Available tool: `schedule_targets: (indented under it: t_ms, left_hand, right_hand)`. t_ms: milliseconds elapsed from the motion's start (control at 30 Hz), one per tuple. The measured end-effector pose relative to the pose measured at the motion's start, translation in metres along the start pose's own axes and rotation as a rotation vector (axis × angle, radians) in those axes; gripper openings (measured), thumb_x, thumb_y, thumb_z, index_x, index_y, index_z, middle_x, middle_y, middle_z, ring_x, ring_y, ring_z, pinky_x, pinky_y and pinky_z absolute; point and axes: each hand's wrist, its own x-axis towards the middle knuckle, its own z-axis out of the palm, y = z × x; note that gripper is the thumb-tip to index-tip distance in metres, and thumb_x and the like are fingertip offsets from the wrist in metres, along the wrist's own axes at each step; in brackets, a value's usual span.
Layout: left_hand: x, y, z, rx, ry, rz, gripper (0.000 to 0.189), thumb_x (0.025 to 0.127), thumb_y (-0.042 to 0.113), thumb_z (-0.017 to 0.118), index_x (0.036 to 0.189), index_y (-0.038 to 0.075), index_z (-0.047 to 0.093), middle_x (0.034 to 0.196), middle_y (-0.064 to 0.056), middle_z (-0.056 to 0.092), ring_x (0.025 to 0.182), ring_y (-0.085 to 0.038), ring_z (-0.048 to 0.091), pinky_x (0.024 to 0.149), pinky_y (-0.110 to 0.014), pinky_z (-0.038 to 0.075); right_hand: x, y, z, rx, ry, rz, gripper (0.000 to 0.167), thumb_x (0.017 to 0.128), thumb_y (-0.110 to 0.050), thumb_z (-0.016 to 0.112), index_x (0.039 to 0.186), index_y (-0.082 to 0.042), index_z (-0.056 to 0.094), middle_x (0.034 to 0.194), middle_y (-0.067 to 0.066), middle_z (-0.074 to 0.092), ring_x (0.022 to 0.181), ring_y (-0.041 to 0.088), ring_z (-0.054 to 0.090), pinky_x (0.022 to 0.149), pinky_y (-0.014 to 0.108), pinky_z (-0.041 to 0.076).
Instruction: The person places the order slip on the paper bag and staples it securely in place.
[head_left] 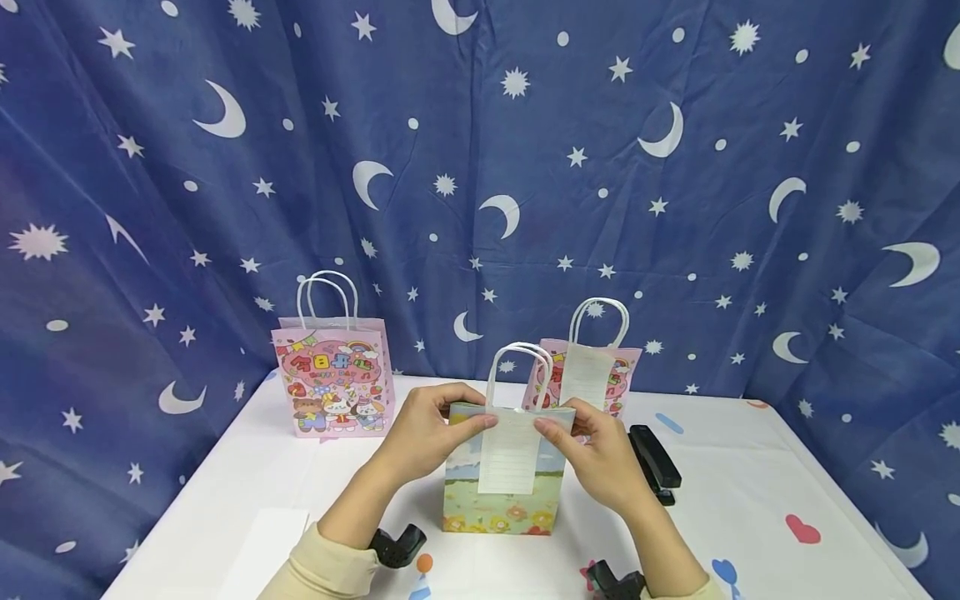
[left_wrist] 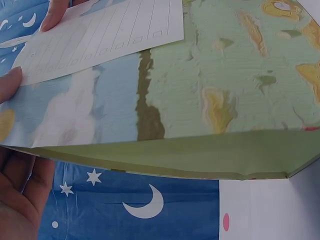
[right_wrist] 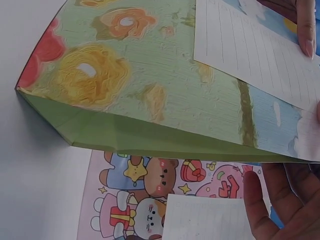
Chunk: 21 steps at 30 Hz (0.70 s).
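A paper gift bag (head_left: 465, 502) with a sky-and-flower print and white handles (head_left: 495, 367) stands upright at the middle of the table. Over its upper front lies a white ruled paper slip (head_left: 507, 462); small boxes run along one side of this slip (left_wrist: 135, 30) in the left wrist view. My left hand (head_left: 431, 427) grips the bag's top left edge, thumb on the slip's upper corner and fingers behind. At the top right, my right hand (head_left: 600, 454) pinches the bag the same way, its thumb at the slip's other corner.
A black stapler (head_left: 655, 462) lies right of the bag. Behind stands a pink cartoon gift bag (head_left: 627, 379) bearing another white slip (head_left: 587, 375). Another pink bag (head_left: 337, 379) stands at the back left. Blank white paper (head_left: 262, 554) lies front left. A blue star-and-moon curtain (head_left: 480, 167) hangs behind.
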Motion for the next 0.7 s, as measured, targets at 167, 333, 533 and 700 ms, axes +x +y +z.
schedule_targets:
  t_ms: [167, 333, 533, 700]
  left_hand:
    - [0.0, 0.001, 0.001, -0.01, 0.017, -0.006, 0.011, 0.087, 0.023, 0.085, 0.096, 0.021, 0.08, 0.09, 0.006, 0.075, 0.059, -0.006, 0.047, 0.053, -0.021, 0.04]
    - [-0.002, 0.002, 0.002, -0.025, 0.024, -0.022, 0.01, 0.088, 0.022, 0.084, 0.097, 0.021, 0.08, 0.083, 0.006, 0.072, 0.056, -0.006, 0.043, 0.051, -0.021, 0.037]
    - [-0.003, 0.002, 0.003, -0.027, 0.031, -0.026, 0.009, 0.088, 0.022, 0.084, 0.096, 0.021, 0.08, 0.069, 0.006, 0.062, 0.052, -0.006, 0.04, 0.048, -0.021, 0.034]
    - [-0.002, 0.002, 0.003, -0.026, 0.033, -0.015, 0.009, 0.088, 0.023, 0.084, 0.096, 0.022, 0.08, 0.065, 0.005, 0.057, 0.051, -0.006, 0.038, 0.048, -0.021, 0.033]
  right_hand:
    - [0.0, 0.0, -0.001, -0.02, -0.001, 0.0, 0.012, 0.098, -0.028, 0.073, 0.09, -0.021, 0.067, 0.078, -0.01, 0.074, 0.082, 0.008, 0.068, 0.071, 0.028, 0.05]
    - [0.0, -0.002, -0.004, -0.043, -0.018, 0.001, 0.01, 0.097, -0.029, 0.074, 0.093, -0.022, 0.069, 0.079, -0.01, 0.073, 0.083, 0.009, 0.068, 0.072, 0.031, 0.053]
    - [-0.001, 0.0, -0.018, -0.054, -0.026, 0.016, 0.008, 0.099, -0.027, 0.073, 0.102, -0.02, 0.071, 0.085, -0.006, 0.072, 0.086, 0.009, 0.069, 0.08, 0.03, 0.056]
    - [0.002, 0.011, -0.043, -0.069, 0.06, 0.073, 0.018, 0.103, -0.027, 0.066, 0.108, -0.009, 0.07, 0.097, 0.006, 0.074, 0.088, 0.01, 0.071, 0.083, 0.02, 0.056]
